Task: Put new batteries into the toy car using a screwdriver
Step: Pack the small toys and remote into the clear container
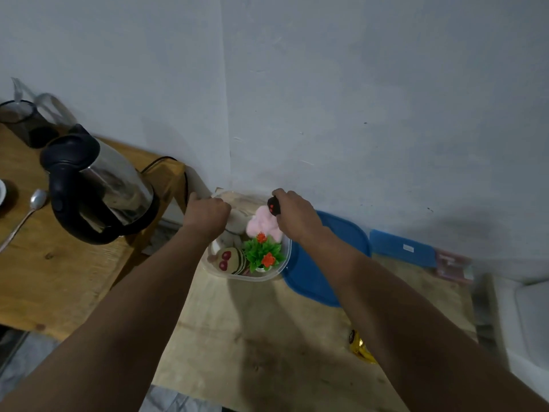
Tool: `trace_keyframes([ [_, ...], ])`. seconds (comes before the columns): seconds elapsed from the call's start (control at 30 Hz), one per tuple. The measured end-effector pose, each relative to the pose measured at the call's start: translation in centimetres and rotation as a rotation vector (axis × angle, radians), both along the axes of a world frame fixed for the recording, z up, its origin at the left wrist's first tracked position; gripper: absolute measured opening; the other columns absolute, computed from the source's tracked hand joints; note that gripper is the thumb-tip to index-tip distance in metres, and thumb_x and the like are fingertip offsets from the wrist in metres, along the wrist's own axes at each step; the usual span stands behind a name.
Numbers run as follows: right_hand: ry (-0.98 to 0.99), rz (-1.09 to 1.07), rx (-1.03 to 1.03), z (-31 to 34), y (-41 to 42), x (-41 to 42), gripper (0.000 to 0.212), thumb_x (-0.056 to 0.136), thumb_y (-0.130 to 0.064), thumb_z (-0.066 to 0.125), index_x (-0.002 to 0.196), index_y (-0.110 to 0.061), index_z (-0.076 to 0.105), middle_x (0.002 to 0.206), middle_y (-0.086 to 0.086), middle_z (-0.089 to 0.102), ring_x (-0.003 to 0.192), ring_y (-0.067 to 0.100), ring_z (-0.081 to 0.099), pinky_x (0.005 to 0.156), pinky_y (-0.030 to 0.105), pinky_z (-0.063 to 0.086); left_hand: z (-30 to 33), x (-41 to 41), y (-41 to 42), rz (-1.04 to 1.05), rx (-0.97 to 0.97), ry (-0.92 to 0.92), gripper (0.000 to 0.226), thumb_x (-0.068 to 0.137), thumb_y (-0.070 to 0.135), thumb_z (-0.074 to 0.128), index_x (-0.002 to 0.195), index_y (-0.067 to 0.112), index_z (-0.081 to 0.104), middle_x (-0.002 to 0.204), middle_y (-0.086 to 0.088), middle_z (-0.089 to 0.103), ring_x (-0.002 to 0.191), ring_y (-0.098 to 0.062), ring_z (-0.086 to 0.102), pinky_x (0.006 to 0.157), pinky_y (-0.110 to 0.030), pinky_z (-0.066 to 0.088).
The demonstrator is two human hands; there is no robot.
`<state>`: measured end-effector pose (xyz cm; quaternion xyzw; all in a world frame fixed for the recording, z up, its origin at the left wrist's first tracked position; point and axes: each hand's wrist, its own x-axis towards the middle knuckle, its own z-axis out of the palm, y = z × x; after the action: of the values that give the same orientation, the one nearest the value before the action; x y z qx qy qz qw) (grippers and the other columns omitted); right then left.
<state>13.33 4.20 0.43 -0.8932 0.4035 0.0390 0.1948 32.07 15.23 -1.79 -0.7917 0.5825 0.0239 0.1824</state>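
Both bare arms reach forward over a pale, worn wooden surface toward a clear plastic tub standing at its far edge by the grey wall. The right hand hovers over the tub's far side, its grip pressed around a small black object with red dots; whether this is the toy car cannot be told. The left hand is curled at the tub's far left rim, its grip pressed together, though what it pinches is hidden. Inside the tub lie a pink fluffy toy, a small green plastic plant with red flowers and a striped round toy with red eyes. A blue plastic lid lies just beside the tub on the right. On a darker wooden table to the left stand a steel kettle with a black handle and a metal spoon.
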Motion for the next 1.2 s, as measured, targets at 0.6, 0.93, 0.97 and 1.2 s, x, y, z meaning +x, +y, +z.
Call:
trace_keyframes([
  [0.6,0.451,0.081,-0.106,-0.6,1.4,2.8,0.028,0.094,-0.009,0.055,0.120,-0.007,0.066,0.125,0.011,0.064,0.115,0.029,0.062,0.093,0.037,0.050,-2.8,0.1,-0.9,0.033,-0.060,0.137,0.029,0.093,0.024,0.053,0.121,0.018,0.059,0.118,-0.007,0.065,0.100,-0.030,0.068,0.098,-0.045,0.038],
  [0.93,0.507,0.138,0.006,-0.7,1.7,3.6,0.036,0.096,-0.019,0.053,0.131,-0.012,0.059,0.129,0.010,0.062,0.119,0.029,0.060,0.091,0.037,0.047,-3.4,-0.1,0.1,0.064,0.007,0.261,0.050,0.092,0.028,0.054,0.141,0.019,0.045,0.116,-0.006,0.072,0.118,-0.032,0.062,0.116,-0.059,0.026],
  [0.97,0.467,0.113,0.029,-0.2,1.6,3.3,0.034,0.096,-0.021,0.054,0.128,-0.013,0.061,0.126,0.009,0.063,0.117,0.028,0.061,0.090,0.036,0.047,-3.3,-0.1,0.3,0.052,-0.015,0.255,0.055,0.092,0.028,0.054,0.146,0.020,0.043,0.119,-0.006,0.072,0.120,-0.032,0.062,0.117,-0.059,0.025],
  [1.2,-0.001,-0.345,0.014,0.1,0.2,-4.6,0.028,0.095,-0.033,0.047,0.074,-0.016,0.052,0.072,0.003,0.060,0.072,0.028,0.061,0.051,0.029,0.036,-2.1,-0.1,2.4,0.056,-0.335,0.254,0.051,0.085,0.018,0.063,0.136,0.018,0.063,0.132,-0.012,0.065,0.120,-0.038,0.057,0.100,-0.051,0.045],
])
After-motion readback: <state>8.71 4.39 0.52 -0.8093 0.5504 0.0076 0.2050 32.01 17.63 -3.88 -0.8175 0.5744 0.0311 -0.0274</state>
